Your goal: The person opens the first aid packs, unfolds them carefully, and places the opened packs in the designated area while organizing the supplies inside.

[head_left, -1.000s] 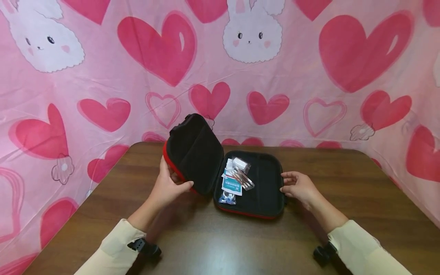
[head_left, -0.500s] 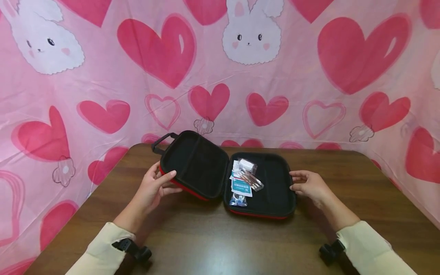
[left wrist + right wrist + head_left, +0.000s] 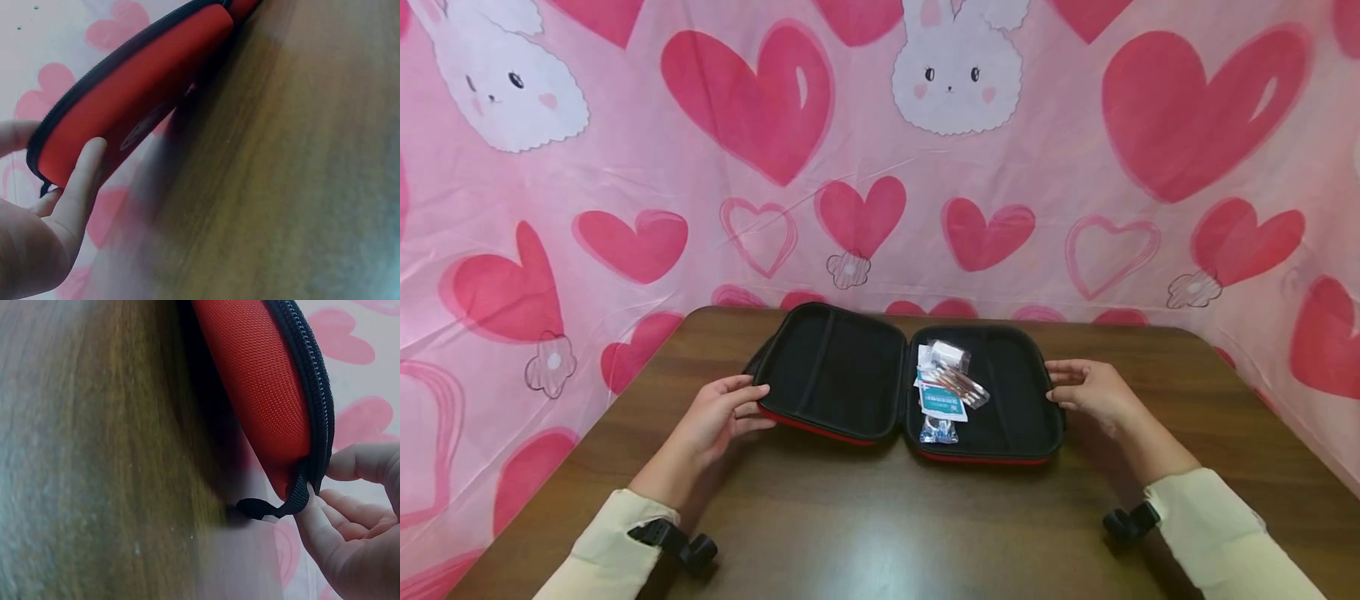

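Observation:
A red-and-black zippered case lies spread in the head view, its lid (image 3: 857, 375) tilted up at left and its base (image 3: 1018, 392) at right. My left hand (image 3: 718, 417) holds the lid's left edge, thumb over the rim and other fingers against the red shell (image 3: 144, 75). At the base's right edge, my right hand (image 3: 1097, 392) pinches the rim beside a black strap loop (image 3: 275, 507). In the base are a wrapped white roll (image 3: 951, 356), a pack of thin sticks (image 3: 962, 386), a teal-and-white packet (image 3: 942, 403) and a clear-blue packet (image 3: 938, 431).
The case stands toward the back of a brown wooden table (image 3: 880, 525). Behind it hangs a pink cloth (image 3: 880, 150) with hearts and rabbits. A black wrist camera (image 3: 677, 542) sits on the left wrist, another (image 3: 1129, 523) on the right.
The lid has swung down to the left from a steep angle, with my left hand lowering along with it. The base and my right hand have shifted a little to the right.

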Motion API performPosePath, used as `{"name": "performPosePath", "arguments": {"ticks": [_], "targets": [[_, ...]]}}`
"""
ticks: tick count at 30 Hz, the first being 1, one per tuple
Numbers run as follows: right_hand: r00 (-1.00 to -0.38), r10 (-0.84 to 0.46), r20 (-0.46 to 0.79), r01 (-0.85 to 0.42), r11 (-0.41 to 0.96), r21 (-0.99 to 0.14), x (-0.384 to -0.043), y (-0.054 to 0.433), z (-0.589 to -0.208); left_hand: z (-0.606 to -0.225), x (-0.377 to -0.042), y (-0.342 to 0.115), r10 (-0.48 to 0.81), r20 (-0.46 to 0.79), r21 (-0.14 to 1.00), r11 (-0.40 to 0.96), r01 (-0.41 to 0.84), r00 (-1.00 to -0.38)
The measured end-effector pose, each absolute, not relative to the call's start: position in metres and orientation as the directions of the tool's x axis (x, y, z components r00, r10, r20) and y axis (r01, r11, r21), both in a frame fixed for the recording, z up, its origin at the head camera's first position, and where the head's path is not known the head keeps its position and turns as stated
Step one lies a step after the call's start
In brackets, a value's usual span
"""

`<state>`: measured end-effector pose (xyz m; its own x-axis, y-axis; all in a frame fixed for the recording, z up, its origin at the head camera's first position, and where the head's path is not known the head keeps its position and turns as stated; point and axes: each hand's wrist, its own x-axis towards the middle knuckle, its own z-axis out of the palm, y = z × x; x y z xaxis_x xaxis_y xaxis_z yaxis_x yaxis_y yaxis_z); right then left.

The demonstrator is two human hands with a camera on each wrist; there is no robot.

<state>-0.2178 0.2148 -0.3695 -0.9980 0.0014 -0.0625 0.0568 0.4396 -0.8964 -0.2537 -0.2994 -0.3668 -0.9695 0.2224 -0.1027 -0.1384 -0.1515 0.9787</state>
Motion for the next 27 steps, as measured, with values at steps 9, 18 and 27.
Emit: {"name": "performPosePath", "arguments": {"ticks": [9,18,27], "targets": [[-0.997,0.016,-0.076,0.074,0.466,-0.882,-0.219,0.221,-0.372,-0.380,-0.257,-0.298,0.191,-0.183,0.982,-0.016,-0.189,-0.964],[-0.992,0.041,-0.116,0.121,0.475,-0.872,-0.218,0.223,-0.378,-0.384,-0.257,-0.294,0.128,-0.147,0.974,0.189,-0.122,-0.981],[-0.994,0.016,-0.111,0.105,0.477,-0.873,-0.218,0.223,-0.382,-0.385,-0.255,-0.294,0.105,-0.129,0.930,0.358,-0.083,-0.986]]}}
